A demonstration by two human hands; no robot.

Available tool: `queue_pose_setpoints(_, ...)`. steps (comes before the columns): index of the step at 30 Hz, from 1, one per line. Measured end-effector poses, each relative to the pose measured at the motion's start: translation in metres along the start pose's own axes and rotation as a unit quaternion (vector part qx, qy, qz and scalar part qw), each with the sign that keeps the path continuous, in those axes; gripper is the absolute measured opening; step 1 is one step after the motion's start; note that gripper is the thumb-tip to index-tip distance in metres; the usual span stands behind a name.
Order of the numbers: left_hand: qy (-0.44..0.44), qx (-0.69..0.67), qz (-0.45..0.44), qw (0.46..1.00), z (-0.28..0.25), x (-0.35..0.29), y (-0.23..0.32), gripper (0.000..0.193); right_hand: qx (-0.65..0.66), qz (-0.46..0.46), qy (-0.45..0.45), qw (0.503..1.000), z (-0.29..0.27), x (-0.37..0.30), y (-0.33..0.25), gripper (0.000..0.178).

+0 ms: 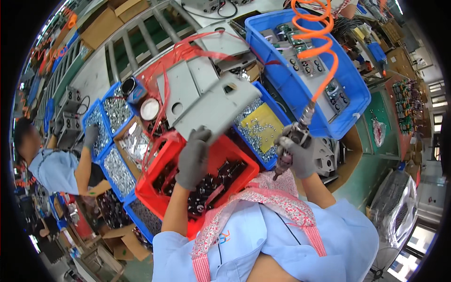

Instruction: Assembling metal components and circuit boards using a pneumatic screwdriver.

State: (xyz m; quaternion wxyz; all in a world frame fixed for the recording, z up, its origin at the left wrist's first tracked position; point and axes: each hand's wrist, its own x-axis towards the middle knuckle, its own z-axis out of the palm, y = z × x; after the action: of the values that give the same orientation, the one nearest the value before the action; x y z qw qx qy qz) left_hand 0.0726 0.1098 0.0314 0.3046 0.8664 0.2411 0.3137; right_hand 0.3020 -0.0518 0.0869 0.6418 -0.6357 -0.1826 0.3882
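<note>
Your left hand (193, 162), fingers grasping a grey sheet-metal panel (211, 110) beyond the red bin (238, 146); your right hand (301, 157), fingers clenched around a pneumatic screwdriver (284, 162) on an orange coiled hose (334, 70)

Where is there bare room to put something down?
The pale bench strip beside the metal rollers, beyond the blue parts bins, looks bare. So does some green tabletop between the big blue tub and plastic bag. It's crowded around the grey metal plate and red bin.
</note>
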Motion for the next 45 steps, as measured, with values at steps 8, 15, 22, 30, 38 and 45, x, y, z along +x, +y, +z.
queue_pose_setpoints(8, -0.150, 0.149, 0.057, 0.976, 0.062, -0.077, 0.033, 0.016, -0.133, 0.079, -0.109, 0.982, 0.003, 0.053, 0.034, 0.024)
queue_pose_setpoints(15, -0.109, 0.081, 0.037, 0.990, 0.063, -0.084, 0.050, 0.014, -0.148, 0.185, -0.181, 0.955, -0.009, 0.086, 0.086, 0.022)
queue_pose_setpoints(22, 0.140, -0.136, -0.323, 0.926, 0.053, -0.119, 0.018, 0.029, -0.134, 0.213, -0.212, 0.944, -0.038, 0.067, 0.080, 0.014)
queue_pose_setpoints(30, -0.031, 0.028, -0.364, 0.931, 0.099, -0.097, -0.090, 0.042, -0.175, 0.231, -0.201, 0.936, -0.067, 0.028, 0.069, 0.010)
queue_pose_setpoints(38, -0.079, 0.065, -0.375, 0.921, 0.117, -0.062, -0.132, 0.035, -0.146, 0.207, -0.131, 0.958, -0.086, 0.009, 0.053, 0.012)
queue_pose_setpoints(45, 0.062, -0.590, -0.446, 0.670, 0.063, -0.077, -0.026, 0.024, -0.062, 0.211, -0.129, 0.967, -0.095, 0.012, 0.052, 0.018)
